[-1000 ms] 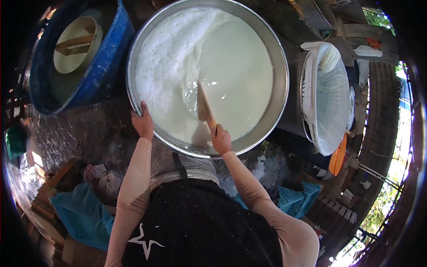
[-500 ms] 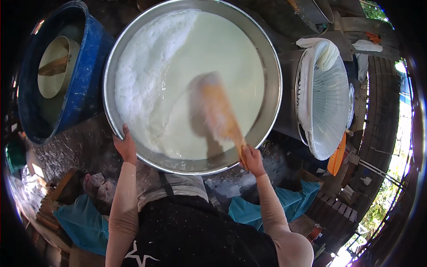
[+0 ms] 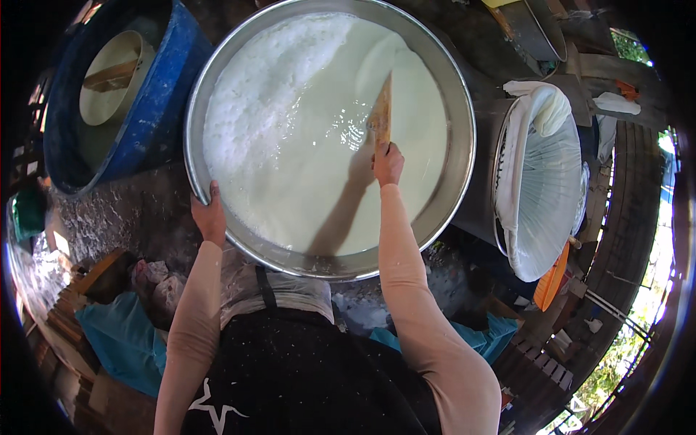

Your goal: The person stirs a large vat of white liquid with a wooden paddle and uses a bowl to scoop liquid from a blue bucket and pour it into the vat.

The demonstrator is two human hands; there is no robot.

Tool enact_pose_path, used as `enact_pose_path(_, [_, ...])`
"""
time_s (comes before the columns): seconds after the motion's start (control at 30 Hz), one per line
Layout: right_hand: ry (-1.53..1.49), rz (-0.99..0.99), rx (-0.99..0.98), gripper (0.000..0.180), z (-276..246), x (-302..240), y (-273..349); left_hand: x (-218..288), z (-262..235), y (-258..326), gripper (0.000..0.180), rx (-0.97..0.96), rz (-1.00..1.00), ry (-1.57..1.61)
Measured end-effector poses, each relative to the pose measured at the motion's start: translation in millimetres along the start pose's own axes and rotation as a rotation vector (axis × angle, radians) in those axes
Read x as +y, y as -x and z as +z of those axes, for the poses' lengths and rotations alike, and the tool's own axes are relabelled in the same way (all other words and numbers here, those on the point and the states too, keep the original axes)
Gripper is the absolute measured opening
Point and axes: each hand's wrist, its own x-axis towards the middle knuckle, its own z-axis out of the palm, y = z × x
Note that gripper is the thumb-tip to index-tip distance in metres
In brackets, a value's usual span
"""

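A large round metal basin (image 3: 464, 181) holds a milky white liquid (image 3: 304, 174), with white foam (image 3: 254, 109) along its left side. My right hand (image 3: 389, 164) is closed round the handle of a wooden paddle (image 3: 382, 112), out over the middle right of the basin. The paddle's blade slants away from me, its lower edge in the liquid. At the basin's near left rim my left hand (image 3: 209, 214) grips the metal, thumb on the inner side and fingers hidden outside.
On the left stands a blue tub (image 3: 156, 94) with a pale round pot (image 3: 87, 109) inside. To the right is a metal drum (image 3: 484, 159) draped with white cloth (image 3: 544, 188), an orange object (image 3: 553, 279) beside it. Teal sheeting (image 3: 119, 341) lies low on the left.
My right hand has pushed the paddle away from me, from the near right rim out over the liquid. The foam's edge has shifted. My left hand stays on the rim.
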Motion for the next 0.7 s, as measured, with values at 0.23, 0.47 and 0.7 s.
enact_pose_path(0.23, [0.35, -0.26, -0.017, 0.034, 23, 26, 101, 3, 5, 2, 0.052, 0.022, -0.027, -0.036])
enact_pose_path(0.47, [0.435, -0.326, -0.217, 0.018, -15, 35, 220, 7, 7, 5, 0.051, 0.011, -0.021, -0.037])
enact_pose_path(0.7, [0.478, -0.366, -0.481, 0.018, -107, 12, 250, 17, 5, 5, 0.058, -0.014, -0.025, -0.06])
